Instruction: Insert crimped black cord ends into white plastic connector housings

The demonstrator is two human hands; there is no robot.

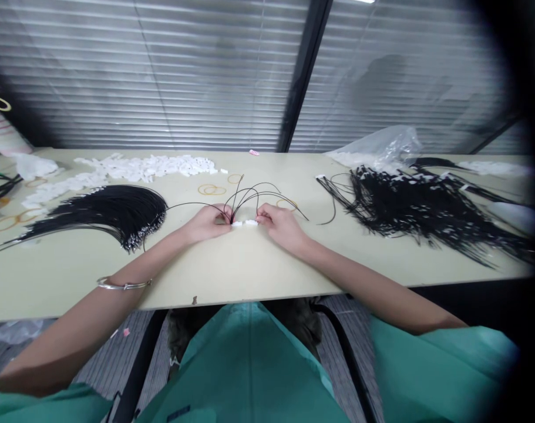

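Note:
In the head view my left hand (208, 223) is closed in a pinch on several thin black wires (233, 212), which fan upward and to the right from the fingertips. Two small white plastic connectors (251, 222) lie in a row between my hands, low over the table. My right hand (282, 228) is also closed, thumb and fingertips pinching one thin black wire at the right end of the white connectors. The tips of both hands hide just how the wires meet the connectors.
To the left lies a thick bundle of black wires (104, 211), behind it a pile of white connectors (148, 168). A large heap of wired connectors (408, 202) covers the right side, near a clear plastic bag (382, 150). Yellow rubber bands (211, 190) lie behind my hands.

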